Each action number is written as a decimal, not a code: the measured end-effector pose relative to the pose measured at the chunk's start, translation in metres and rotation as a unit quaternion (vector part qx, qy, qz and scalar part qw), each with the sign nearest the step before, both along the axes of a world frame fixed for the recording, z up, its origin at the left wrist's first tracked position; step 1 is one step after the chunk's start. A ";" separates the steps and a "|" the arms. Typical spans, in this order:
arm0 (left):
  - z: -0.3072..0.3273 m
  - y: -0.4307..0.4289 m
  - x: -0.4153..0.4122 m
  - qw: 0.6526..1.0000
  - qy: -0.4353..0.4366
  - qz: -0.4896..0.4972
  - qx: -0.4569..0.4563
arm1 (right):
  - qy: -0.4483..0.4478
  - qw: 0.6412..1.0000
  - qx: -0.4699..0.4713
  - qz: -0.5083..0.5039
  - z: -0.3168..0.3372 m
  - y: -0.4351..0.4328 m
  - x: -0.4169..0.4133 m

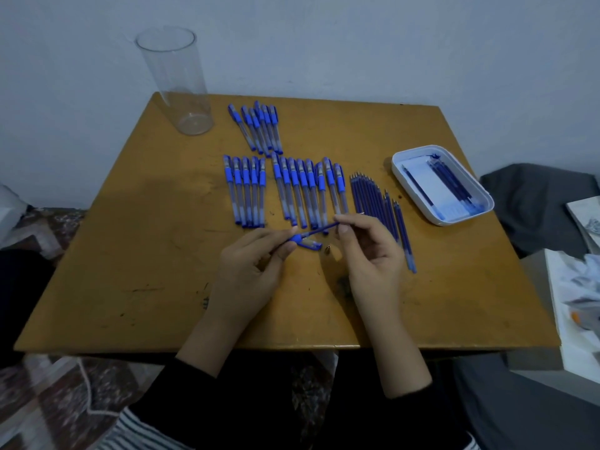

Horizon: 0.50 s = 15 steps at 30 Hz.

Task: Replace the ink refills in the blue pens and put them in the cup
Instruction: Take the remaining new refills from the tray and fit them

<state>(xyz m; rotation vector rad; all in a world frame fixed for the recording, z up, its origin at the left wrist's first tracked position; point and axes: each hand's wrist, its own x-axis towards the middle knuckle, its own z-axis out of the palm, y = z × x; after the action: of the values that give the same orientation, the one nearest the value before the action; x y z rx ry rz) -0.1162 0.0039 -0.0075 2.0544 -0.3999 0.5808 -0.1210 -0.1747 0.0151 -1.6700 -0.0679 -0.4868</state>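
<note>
My left hand (pixel 251 271) grips a blue pen barrel (pixel 296 238) by its rubber grip, over the middle of the wooden table (pixel 146 254). My right hand (pixel 370 254) pinches the dark blue refill (pixel 319 229) that sticks out of that barrel. Below them on the table lie a pen cap (pixel 311 245) and a small metal tip (pixel 327 249). Rows of capped blue pens (pixel 285 190) lie behind my hands, with a smaller bunch (pixel 259 128) farther back. Loose refills (pixel 373 203) lie to the right. The clear tall cup (pixel 177 82) stands empty at the back left corner.
A white tray (pixel 480 211) at the right holds several refills and a paper. Grey cloth (pixel 535 203) and papers (pixel 581 303) lie off the table's right side. A patterned rug (pixel 65 401) shows below the front edge.
</note>
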 end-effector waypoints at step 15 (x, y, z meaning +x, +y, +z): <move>0.017 -0.012 0.020 1.000 0.019 0.011 0.004 | 0.031 0.989 0.127 -0.073 0.035 -0.050 0.039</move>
<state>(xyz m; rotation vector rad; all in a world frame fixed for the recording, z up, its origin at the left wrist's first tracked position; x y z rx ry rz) -0.0965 -0.0077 0.0096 2.0767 -0.3584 0.5524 -0.0824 -0.2244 0.0496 -1.4435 0.1564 -0.5302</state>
